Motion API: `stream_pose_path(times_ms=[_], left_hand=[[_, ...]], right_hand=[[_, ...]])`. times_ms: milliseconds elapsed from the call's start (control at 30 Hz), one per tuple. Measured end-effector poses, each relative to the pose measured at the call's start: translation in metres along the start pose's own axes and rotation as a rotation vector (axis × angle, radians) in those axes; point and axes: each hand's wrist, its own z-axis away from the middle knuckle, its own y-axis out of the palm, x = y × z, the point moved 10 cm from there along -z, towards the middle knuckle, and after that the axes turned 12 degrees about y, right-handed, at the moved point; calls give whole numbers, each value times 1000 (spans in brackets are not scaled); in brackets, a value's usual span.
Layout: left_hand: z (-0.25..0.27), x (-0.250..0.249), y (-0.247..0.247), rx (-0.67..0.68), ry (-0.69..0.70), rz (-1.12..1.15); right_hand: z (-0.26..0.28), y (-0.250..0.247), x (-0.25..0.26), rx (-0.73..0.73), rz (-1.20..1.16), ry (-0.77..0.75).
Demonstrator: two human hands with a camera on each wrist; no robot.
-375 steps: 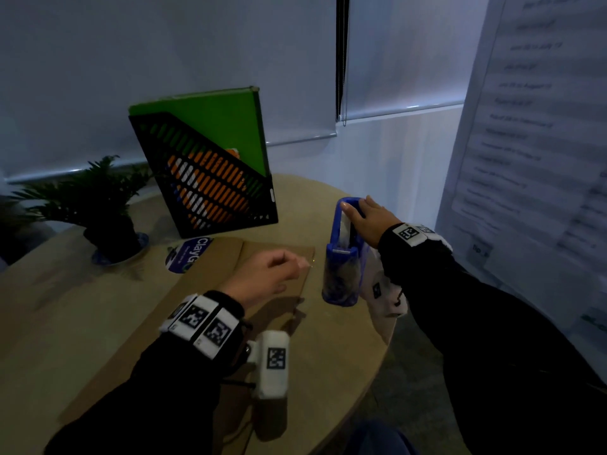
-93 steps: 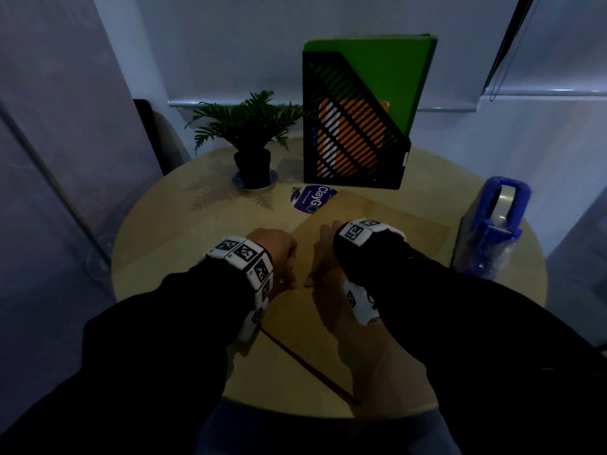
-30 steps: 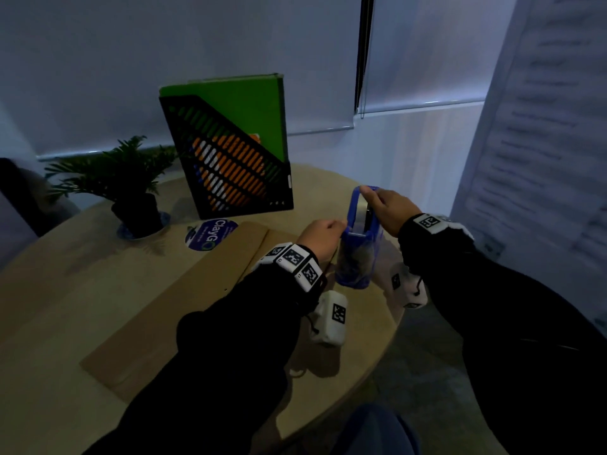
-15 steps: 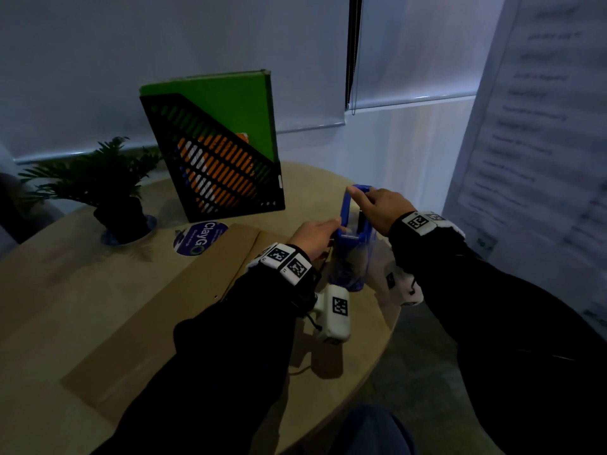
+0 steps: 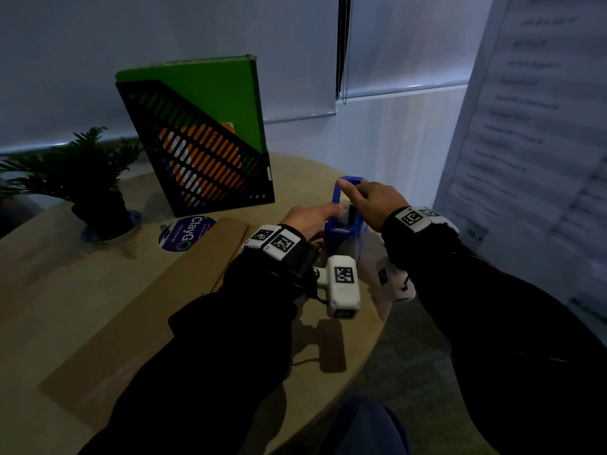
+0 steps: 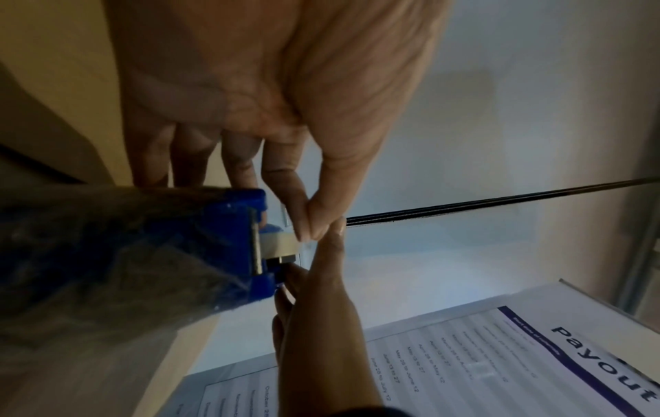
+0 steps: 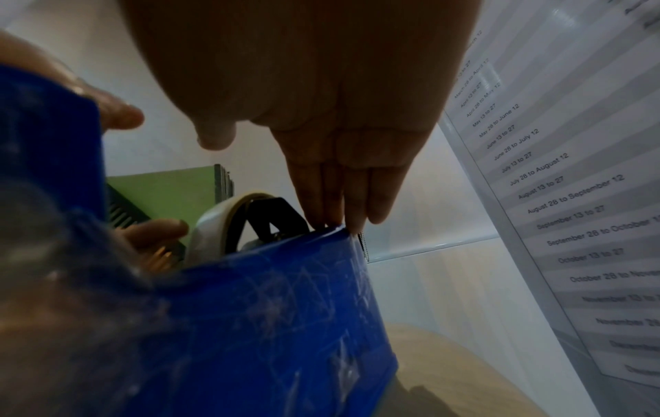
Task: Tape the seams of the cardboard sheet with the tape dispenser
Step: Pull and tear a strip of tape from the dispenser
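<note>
The blue tape dispenser (image 5: 341,229) stands upright near the round table's right edge. My left hand (image 5: 338,210) reaches into it, and in the left wrist view thumb and forefinger (image 6: 308,228) pinch the tape end at the whitish roll (image 6: 278,242). My right hand (image 5: 354,192) rests on the dispenser's top; its straight fingers (image 7: 339,220) touch the blue rim (image 7: 285,254) while the thumb stays off it. The brown cardboard sheet (image 5: 147,307) lies flat under my left forearm, a seam (image 5: 230,267) running along it.
A black file rack with a green folder (image 5: 203,152) stands at the back, a potted plant (image 5: 95,188) to its left. A round purple sticker (image 5: 185,233) lies beside the cardboard. A printed poster (image 5: 532,142) stands to the right. The table edge (image 5: 377,323) is just beyond the dispenser.
About three seconds ago both hands were on the cardboard. Over the last second my left fingers slid further in to the tape roll, while the right hand stayed on the dispenser's top.
</note>
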Motion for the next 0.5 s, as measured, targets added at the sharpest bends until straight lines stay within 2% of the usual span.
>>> stream_pose_path(times_ms=[500], left_hand=[[21, 10, -5, -32, -4, 46]], right_hand=[[0, 0, 0, -7, 13, 11]])
